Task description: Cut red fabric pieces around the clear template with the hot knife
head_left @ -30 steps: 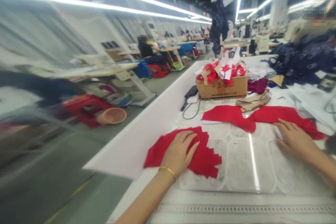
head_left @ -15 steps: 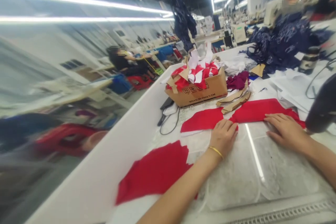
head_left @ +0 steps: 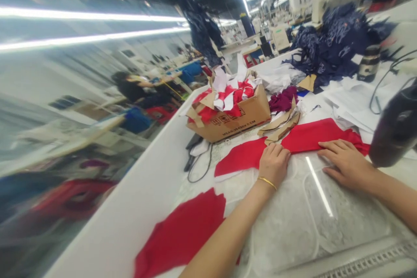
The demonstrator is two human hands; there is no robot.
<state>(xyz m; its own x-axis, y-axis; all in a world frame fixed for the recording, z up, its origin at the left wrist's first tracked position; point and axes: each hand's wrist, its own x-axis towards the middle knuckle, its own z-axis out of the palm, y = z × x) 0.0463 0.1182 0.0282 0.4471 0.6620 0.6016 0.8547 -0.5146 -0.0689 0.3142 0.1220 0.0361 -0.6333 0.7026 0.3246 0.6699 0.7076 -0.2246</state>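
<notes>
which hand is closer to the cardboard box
Left. The left hand lies flat on the red cloth just in front of the cardboard box; the right hand rests on that cloth farther to the right.

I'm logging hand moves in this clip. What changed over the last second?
The left hand lifted off the near red fabric piece and moved forward to the far red fabric piece, where it now rests beside the right hand. The right hand stayed flat on that far piece; the cardboard box stayed put.
</notes>
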